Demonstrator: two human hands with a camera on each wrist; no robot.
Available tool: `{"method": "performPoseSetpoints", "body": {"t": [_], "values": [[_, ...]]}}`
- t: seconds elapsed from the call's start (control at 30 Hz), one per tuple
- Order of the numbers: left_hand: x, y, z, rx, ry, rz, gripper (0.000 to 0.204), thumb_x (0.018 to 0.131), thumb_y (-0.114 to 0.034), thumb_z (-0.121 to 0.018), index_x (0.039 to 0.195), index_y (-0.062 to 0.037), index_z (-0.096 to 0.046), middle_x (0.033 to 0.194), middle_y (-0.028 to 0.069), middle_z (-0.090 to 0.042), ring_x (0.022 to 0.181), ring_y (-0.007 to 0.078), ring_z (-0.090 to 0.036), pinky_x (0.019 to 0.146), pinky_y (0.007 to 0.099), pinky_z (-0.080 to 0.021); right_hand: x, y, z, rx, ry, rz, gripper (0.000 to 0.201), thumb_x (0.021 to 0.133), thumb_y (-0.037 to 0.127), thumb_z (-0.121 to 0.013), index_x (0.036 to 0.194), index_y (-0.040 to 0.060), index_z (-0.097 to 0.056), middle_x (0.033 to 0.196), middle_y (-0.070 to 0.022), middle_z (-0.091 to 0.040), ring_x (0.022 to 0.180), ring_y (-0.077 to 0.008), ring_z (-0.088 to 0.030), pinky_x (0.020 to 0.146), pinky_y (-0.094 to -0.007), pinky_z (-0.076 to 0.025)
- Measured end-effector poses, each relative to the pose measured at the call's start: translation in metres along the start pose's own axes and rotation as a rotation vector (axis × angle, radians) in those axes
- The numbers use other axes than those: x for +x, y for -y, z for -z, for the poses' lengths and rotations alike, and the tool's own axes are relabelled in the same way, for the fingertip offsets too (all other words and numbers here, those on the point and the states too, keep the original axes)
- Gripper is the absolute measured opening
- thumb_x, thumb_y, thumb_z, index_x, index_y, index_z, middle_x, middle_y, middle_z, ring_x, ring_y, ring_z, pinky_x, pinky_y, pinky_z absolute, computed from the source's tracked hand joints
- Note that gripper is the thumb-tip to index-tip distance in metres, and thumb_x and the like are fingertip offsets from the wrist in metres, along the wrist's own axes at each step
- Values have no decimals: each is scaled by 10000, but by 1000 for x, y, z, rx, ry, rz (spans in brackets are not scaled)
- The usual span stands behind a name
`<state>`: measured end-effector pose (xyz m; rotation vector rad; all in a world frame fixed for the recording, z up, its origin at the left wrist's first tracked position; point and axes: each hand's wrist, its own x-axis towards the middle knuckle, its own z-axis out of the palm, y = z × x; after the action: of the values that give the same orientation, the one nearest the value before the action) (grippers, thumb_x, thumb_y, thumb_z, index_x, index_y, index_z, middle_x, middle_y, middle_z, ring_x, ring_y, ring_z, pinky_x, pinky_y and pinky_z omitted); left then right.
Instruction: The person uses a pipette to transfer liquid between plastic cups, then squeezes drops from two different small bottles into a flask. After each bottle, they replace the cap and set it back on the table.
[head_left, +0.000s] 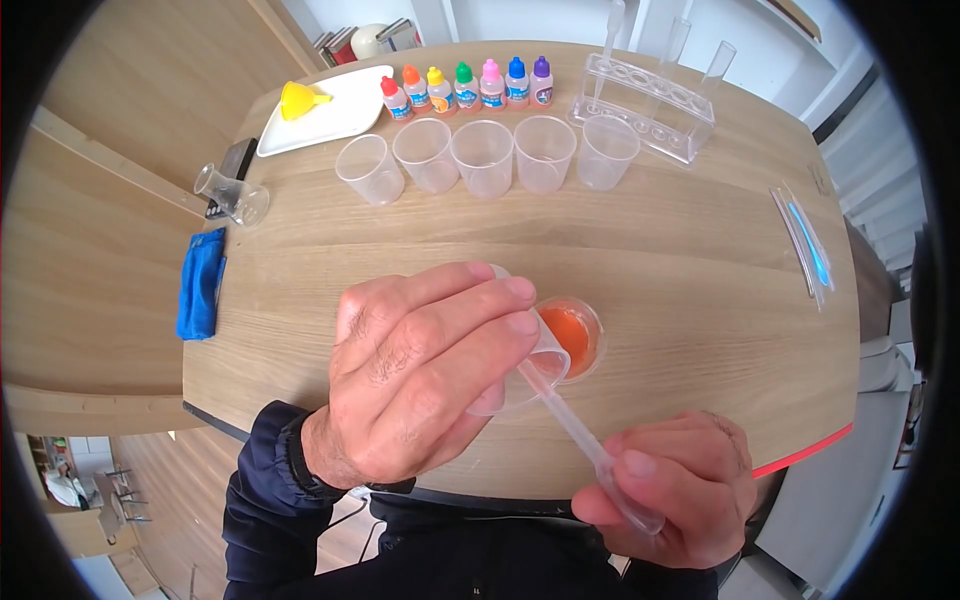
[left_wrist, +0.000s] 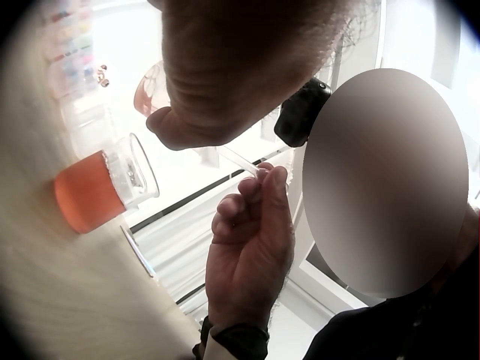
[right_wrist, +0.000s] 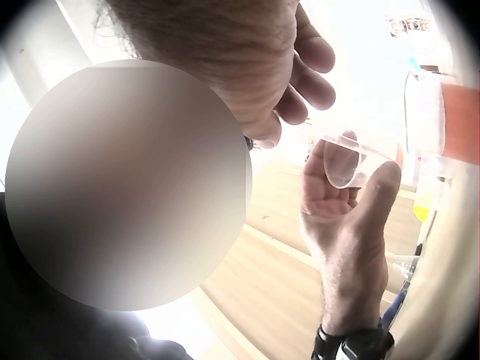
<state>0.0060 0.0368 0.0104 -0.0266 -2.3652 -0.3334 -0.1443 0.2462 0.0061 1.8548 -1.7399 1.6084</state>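
My left hand (head_left: pixel 420 365) grips a clear plastic cup (right_wrist: pixel 360 161), tilted on its side with its mouth toward my right hand (head_left: pixel 690 480). A translucent plastic pipette (head_left: pixel 573 428) is pinched by its bulb end between the thumb and fingers of the right hand. The pipette's thin end reaches into the mouth of the tilted cup, and the left fingers hide much of that cup from above. Just beyond the left fingertips, a cup of orange liquid (left_wrist: pixel 88 191) stands upright on the table.
Five empty plastic cups (head_left: pixel 483 160) stand in a row, with several colour bottles (head_left: pixel 466 88) behind. A tube rack (head_left: pixel 645 110) is at back right, wrapped sticks (head_left: pixel 808 245) at right. A white tray (head_left: pixel 350 110) holds a yellow funnel (head_left: pixel 298 100); a flask (head_left: pixel 240 198) and blue cloth (head_left: pixel 202 285) lie left.
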Motion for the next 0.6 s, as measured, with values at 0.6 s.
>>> {"method": "performPoseSetpoints", "body": {"t": [0.6], "values": [[0,1,0,3,10,0,640,748,58,-887,1324,-48,-628,1257,206,-774,1120,384,-759,946,433,-562,-3,2,0,-5,-28,-47,534,854,229,-980,1261,52,-683,925,-85,-722,616,-168,-662,477,-284,-454]]}}
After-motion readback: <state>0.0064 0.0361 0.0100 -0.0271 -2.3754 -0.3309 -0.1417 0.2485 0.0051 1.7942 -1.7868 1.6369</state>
